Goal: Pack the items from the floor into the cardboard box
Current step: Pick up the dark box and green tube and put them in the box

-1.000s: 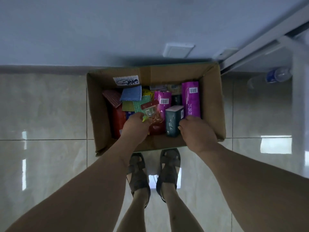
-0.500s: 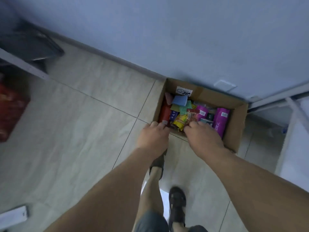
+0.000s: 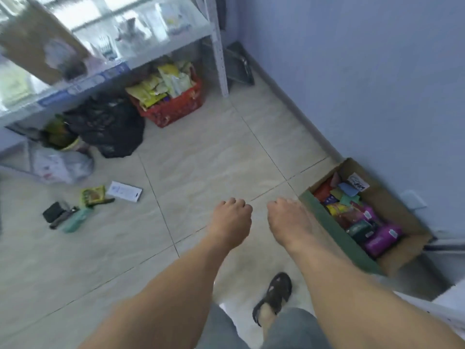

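Both hands hang over bare floor tiles in the lower middle of the frame, and neither holds anything. The left hand [image 3: 231, 220] is loosely curled, fingers folded under, knuckles up. The right hand [image 3: 289, 220] sits just beside it, also curled with its fingers bent down, close to the near wall of the cardboard box [image 3: 392, 260] but not touching it.

The box stands on the floor at the right edge of the frame, against the blue wall [image 3: 364, 84]. It is open and filled with packed goods, among them a purple pack [image 3: 382, 238] at its lower end and a dark teal pack [image 3: 359, 229] next to that.

At the left of the frame, well apart from the hands, several items lie on the floor: a white card [image 3: 124, 191], a green packet [image 3: 92, 195], a mint-coloured pack [image 3: 75, 221] and a small black object [image 3: 51, 212].

Further up are a black bag [image 3: 110, 127], a red basket [image 3: 173, 107] full of packets, and a shelf [image 3: 100, 41] in the upper left.
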